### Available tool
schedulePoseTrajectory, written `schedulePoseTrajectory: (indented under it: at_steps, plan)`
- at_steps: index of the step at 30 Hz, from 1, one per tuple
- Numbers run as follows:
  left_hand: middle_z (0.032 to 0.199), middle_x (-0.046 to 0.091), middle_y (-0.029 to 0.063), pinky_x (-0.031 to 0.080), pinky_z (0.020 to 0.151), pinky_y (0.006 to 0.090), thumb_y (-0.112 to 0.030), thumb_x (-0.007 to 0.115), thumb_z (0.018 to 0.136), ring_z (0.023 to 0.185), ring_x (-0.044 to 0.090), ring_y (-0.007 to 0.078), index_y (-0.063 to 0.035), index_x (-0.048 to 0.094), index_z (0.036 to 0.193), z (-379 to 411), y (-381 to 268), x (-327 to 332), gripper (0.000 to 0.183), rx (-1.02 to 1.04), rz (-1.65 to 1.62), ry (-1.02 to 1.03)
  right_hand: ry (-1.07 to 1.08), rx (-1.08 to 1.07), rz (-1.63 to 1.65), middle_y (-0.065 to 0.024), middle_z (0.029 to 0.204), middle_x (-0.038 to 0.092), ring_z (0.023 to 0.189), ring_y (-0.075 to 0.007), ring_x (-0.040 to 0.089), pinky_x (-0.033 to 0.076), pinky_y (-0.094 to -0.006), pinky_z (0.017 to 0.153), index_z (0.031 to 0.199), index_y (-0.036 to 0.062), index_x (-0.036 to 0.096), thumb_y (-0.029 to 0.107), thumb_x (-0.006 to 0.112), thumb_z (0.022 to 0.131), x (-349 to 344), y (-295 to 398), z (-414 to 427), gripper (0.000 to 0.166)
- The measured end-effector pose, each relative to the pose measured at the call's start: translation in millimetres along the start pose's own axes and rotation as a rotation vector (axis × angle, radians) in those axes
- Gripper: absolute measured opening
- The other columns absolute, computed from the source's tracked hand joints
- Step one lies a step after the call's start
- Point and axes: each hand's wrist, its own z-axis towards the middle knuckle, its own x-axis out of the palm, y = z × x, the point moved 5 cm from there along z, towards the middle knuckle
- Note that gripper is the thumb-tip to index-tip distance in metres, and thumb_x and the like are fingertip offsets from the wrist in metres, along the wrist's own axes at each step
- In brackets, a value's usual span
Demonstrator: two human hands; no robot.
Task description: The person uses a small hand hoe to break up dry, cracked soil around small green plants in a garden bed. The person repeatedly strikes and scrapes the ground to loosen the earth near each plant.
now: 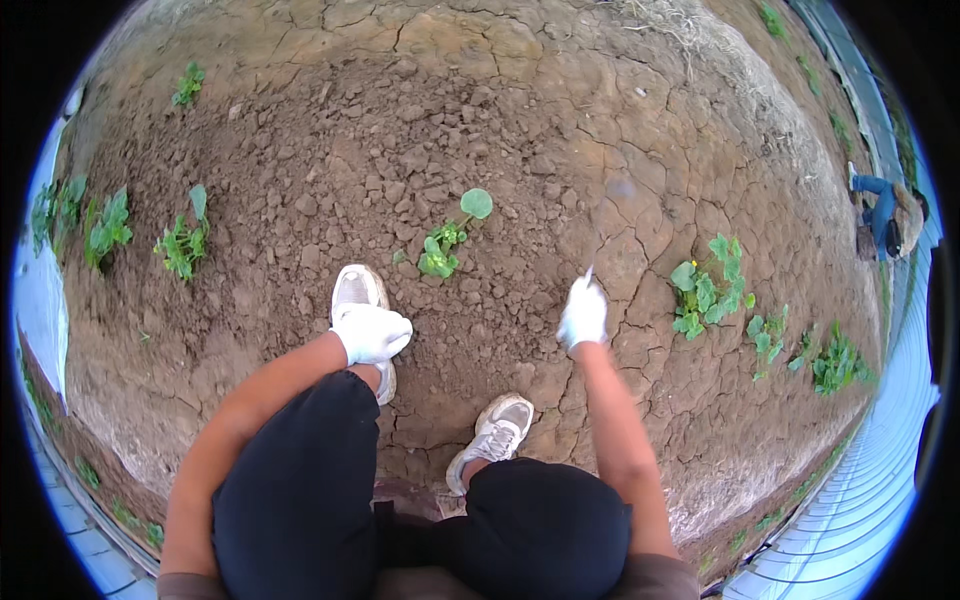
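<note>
White gloves cover both of my hands. My left hand (373, 334) is curled into a fist in front of my left knee, over the shoe (358, 288), with nothing visible in it. My right hand (584, 312) reaches forward on the right, closed around a slim hand tool (589, 271). Motion blurs the tool; a faint dark patch (620, 187) beyond it may be its head, and its kind cannot be made out. Between and ahead of my hands grows a young leafy plant (442, 251) with one large round leaf, rooted in loosened, crumbly soil (360, 180).
Cracked, compact soil (645, 150) lies to the right. More leafy plants stand in line left (182, 244) and right (709, 289). Another small plant (188, 83) grows at the far left. A person (889, 214) crouches at the far right, near plastic sheeting (900, 375).
</note>
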Motion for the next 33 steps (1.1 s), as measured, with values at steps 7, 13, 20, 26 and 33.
schedulePoseTrajectory:
  at_steps: [7, 13, 20, 26, 33]
  plan:
    - [0.079, 0.063, 0.0079, 0.048, 0.065, 0.0451, -0.031, 0.048, 0.089, 0.077, 0.064, 0.031, -0.0132, 0.061, 0.085, -11, 6, 1, 0.022, -0.05, 0.058, 0.05, 0.389, 0.488, 1.016, 0.0004, 0.055, 0.044, 0.036, -0.0132, 0.039, 0.034, -0.0307, 0.032, 0.083, 0.0118, 0.049, 0.043, 0.043, 0.1, -2, 25, -80, 0.036]
    - [0.082, 0.064, 0.0069, 0.048, 0.068, 0.0453, -0.031, 0.047, 0.09, 0.079, 0.065, 0.0305, -0.0143, 0.063, 0.089, -10, 7, 4, 0.023, -0.066, 0.061, 0.07, 0.514, 0.556, 1.094, -0.0003, 0.054, 0.044, 0.035, -0.0135, 0.04, 0.034, -0.0304, 0.031, 0.083, 0.0116, 0.051, 0.046, 0.042, 0.1, -47, 7, -114, 0.04]
    - [0.087, 0.066, 0.0085, 0.049, 0.07, 0.048, -0.031, 0.046, 0.09, 0.082, 0.065, 0.0321, -0.0134, 0.062, 0.089, -3, 1, 4, 0.024, -0.049, 0.05, 0.048, 0.495, 0.607, 0.99, -0.0017, 0.051, 0.045, 0.033, -0.0145, 0.04, 0.034, -0.0308, 0.03, 0.08, 0.008, 0.051, 0.047, 0.041, 0.1, -66, -33, -178, 0.045]
    - [0.083, 0.067, 0.0061, 0.051, 0.07, 0.042, -0.031, 0.051, 0.089, 0.079, 0.066, 0.029, -0.0164, 0.066, 0.09, -4, -4, -1, 0.021, -0.049, 0.123, 0.005, 0.133, 0.237, 0.89, -0.0003, 0.053, 0.047, 0.034, -0.0108, 0.041, 0.035, -0.0269, 0.03, 0.082, 0.0055, 0.055, 0.033, 0.044, 0.101, -129, -14, -137, 0.035]
    - [0.079, 0.067, 0.0053, 0.051, 0.067, 0.0414, -0.03, 0.054, 0.088, 0.077, 0.066, 0.0288, -0.0164, 0.067, 0.087, 9, -12, 1, 0.019, -0.061, 0.091, -0.035, 0.075, 0.389, 1.866, -0.0017, 0.059, 0.05, 0.04, -0.0146, 0.045, 0.039, -0.0312, 0.035, 0.083, 0.008, 0.055, 0.04, 0.045, 0.098, -26, -60, -130, 0.037]
